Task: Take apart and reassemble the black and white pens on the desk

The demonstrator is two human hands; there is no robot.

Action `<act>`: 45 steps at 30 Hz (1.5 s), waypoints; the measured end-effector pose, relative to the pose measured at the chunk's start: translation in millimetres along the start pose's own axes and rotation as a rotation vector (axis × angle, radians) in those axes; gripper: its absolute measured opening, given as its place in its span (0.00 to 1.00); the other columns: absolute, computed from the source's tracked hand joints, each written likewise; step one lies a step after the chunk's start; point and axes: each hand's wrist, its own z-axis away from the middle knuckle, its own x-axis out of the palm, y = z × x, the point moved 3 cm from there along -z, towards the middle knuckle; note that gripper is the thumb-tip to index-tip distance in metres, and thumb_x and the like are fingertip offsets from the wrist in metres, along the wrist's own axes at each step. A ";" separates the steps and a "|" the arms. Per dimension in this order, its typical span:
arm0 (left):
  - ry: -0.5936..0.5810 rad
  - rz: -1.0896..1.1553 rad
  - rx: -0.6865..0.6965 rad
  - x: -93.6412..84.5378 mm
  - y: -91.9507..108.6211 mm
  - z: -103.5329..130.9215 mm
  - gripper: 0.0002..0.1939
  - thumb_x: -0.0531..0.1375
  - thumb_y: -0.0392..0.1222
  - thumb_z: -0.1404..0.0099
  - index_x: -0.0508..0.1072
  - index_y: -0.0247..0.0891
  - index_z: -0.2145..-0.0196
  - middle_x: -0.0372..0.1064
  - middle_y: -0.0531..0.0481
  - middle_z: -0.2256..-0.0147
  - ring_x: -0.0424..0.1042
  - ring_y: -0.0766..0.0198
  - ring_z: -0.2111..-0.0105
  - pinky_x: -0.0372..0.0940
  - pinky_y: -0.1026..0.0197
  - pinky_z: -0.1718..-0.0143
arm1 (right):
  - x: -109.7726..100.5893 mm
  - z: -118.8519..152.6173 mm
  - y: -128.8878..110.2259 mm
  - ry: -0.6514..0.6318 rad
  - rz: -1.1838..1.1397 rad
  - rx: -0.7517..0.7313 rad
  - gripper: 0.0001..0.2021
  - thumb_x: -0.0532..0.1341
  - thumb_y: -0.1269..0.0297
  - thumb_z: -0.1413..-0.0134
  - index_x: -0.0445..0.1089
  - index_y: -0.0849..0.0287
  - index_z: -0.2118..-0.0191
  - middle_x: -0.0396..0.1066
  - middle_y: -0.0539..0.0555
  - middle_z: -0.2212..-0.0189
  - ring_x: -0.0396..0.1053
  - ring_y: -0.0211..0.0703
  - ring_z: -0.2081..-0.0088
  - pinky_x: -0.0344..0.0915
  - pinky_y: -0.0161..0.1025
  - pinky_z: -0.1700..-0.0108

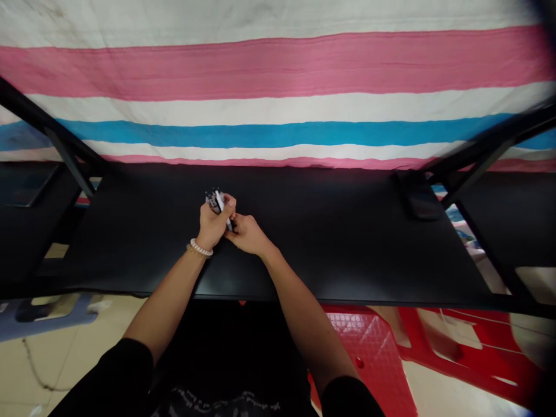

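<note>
A bundle of pens [220,201], grey and white with dark tips, points up and away from me above the black table [330,231]. My left hand [212,223] is wrapped round the bundle, and a pale coiled band circles that wrist. Pressed against it from the right, my right hand [247,233] has its fingers closed at the lower ends of the pens. How many pens there are is hidden by my fingers.
At the right back of the table lies a dark phone-like object [420,197]. Black metal struts [69,156] rise at both sides, and a striped sheet [278,69] hangs behind. Red plastic stools [369,347] stand below the front edge.
</note>
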 end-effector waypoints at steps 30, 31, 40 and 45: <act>0.038 -0.357 -0.005 -8.2 -16.8 -12.0 0.15 0.63 0.51 0.34 0.79 0.35 0.61 0.76 0.47 0.69 0.70 0.65 0.73 0.64 0.61 0.69 | -9.3 -4.0 -0.1 0.063 -0.330 0.222 0.17 0.61 0.49 0.39 0.64 0.57 0.70 0.65 0.44 0.90 0.60 0.32 0.91 0.52 0.27 0.88; 0.036 -0.349 0.001 -8.5 -17.6 -12.3 0.15 0.64 0.50 0.34 0.79 0.35 0.61 0.77 0.47 0.68 0.70 0.65 0.72 0.64 0.61 0.69 | -9.7 -3.5 -0.7 0.060 -0.328 0.229 0.17 0.60 0.49 0.38 0.64 0.57 0.71 0.65 0.44 0.90 0.59 0.32 0.91 0.51 0.27 0.88; 0.054 -0.316 -0.049 -16.3 -28.4 -15.3 0.18 0.66 0.41 0.37 0.75 0.35 0.49 0.80 0.41 0.60 0.80 0.58 0.62 0.73 0.56 0.60 | -10.1 -2.5 6.7 0.125 -0.266 0.259 0.20 0.57 0.48 0.36 0.66 0.58 0.73 0.72 0.50 0.85 0.62 0.34 0.90 0.55 0.29 0.88; 0.039 -0.324 -0.025 -18.5 -28.6 -15.3 0.19 0.66 0.40 0.38 0.75 0.36 0.48 0.80 0.40 0.59 0.80 0.57 0.61 0.75 0.54 0.58 | -14.6 -2.1 10.0 0.205 -0.146 0.250 0.19 0.54 0.51 0.33 0.64 0.57 0.73 0.77 0.54 0.77 0.65 0.34 0.88 0.59 0.31 0.85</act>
